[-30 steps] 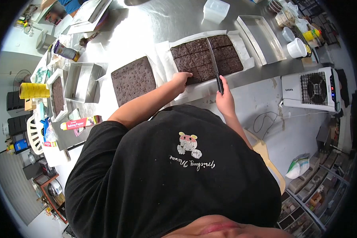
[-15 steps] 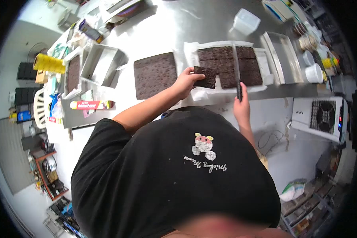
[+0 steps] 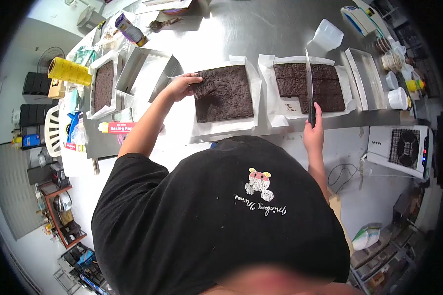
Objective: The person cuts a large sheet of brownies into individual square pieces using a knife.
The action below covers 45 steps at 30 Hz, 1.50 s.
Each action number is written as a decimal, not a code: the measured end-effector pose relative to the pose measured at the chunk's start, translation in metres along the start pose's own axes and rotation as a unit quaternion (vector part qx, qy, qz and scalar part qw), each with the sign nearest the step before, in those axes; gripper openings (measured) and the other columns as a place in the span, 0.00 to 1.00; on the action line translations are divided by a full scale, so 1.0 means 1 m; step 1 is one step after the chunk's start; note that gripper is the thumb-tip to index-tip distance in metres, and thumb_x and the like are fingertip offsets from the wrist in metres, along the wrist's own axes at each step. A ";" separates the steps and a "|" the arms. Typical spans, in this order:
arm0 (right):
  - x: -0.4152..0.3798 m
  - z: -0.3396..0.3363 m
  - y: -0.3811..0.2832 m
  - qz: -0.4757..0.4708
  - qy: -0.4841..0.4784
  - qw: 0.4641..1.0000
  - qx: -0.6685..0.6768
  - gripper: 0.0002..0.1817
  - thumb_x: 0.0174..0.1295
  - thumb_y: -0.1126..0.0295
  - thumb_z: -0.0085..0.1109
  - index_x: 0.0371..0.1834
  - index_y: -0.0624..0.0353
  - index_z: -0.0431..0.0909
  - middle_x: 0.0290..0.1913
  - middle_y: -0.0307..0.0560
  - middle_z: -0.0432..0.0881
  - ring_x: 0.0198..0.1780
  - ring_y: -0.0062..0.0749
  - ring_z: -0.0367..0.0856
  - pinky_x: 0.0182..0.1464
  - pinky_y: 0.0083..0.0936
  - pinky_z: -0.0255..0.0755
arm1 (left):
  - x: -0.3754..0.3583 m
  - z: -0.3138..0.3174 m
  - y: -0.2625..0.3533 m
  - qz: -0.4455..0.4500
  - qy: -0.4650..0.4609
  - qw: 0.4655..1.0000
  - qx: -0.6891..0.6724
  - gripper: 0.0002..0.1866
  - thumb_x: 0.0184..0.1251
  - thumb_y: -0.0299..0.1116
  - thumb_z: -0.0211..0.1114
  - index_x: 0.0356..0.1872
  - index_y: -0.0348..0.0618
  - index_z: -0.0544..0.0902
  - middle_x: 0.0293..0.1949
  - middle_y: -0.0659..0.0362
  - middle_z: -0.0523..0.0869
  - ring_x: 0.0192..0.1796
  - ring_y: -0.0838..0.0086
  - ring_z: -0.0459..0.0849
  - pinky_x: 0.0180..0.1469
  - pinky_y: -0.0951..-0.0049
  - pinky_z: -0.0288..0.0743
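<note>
My left hand pinches a cut piece of brownie above the upper left corner of an uncut brownie slab, casting a shadow on it. In my right hand is a long knife, gripped by its black handle with the blade pointing away from me. The blade lies over a second brownie slab, which is scored into pieces and has a gap at its lower left corner with crumbs. White baking paper lies under both slabs.
Rectangular metal pans stand right of the slabs and to the left. A clear plastic tub sits behind. On the left are a baking paper box, a yellow roll and a lined pan of brownie.
My left hand has carried the brownie piece leftward, from beside the cut slab to over the uncut one. My right hand still holds the knife over the cut slab. The view has shifted.
</note>
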State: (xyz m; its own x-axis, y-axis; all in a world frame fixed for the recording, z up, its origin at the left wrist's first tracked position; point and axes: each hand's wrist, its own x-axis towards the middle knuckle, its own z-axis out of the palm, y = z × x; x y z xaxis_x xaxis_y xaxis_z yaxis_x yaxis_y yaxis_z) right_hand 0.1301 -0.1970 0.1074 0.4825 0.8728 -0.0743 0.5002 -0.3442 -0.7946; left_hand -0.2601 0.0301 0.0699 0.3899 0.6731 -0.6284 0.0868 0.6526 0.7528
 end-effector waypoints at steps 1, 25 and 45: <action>-0.005 0.006 -0.004 0.006 0.003 1.000 0.009 0.33 0.61 0.79 0.45 0.70 0.41 0.58 0.56 0.56 0.77 0.49 0.46 0.79 0.50 0.31 0.70 | 0.007 -0.011 -0.003 -0.006 -0.006 1.000 0.009 0.12 0.60 0.36 0.67 0.44 0.49 0.78 0.40 0.66 0.81 0.43 0.81 0.77 0.42 0.76 0.69; -0.066 0.107 -0.085 0.002 0.073 0.997 0.015 0.32 0.61 0.81 0.43 0.70 0.48 0.58 0.65 0.56 0.69 0.64 0.46 0.70 0.63 0.30 0.63 | 0.071 -0.048 0.003 0.040 -0.101 0.989 0.101 0.21 0.58 0.37 0.70 0.52 0.50 0.76 0.43 0.66 0.80 0.45 0.79 0.77 0.44 0.76 0.70; -0.064 0.138 -0.123 0.016 -0.001 0.997 0.079 0.34 0.57 0.83 0.42 0.69 0.46 0.61 0.41 0.45 0.75 0.37 0.26 0.73 0.43 0.19 0.69 | 0.053 -0.051 -0.003 0.325 0.012 0.846 0.423 0.34 0.53 0.46 0.71 0.62 0.47 0.72 0.51 0.52 0.82 0.57 0.56 0.73 0.59 0.61 0.67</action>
State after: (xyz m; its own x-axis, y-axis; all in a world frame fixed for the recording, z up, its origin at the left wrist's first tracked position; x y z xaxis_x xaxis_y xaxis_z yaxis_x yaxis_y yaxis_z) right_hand -0.0617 -0.1626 0.1266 0.4949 0.8630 -0.1012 0.3651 -0.3122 -0.8770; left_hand -0.2868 0.0816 0.0245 0.5891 0.8077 -0.0235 0.4899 -0.3340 0.8052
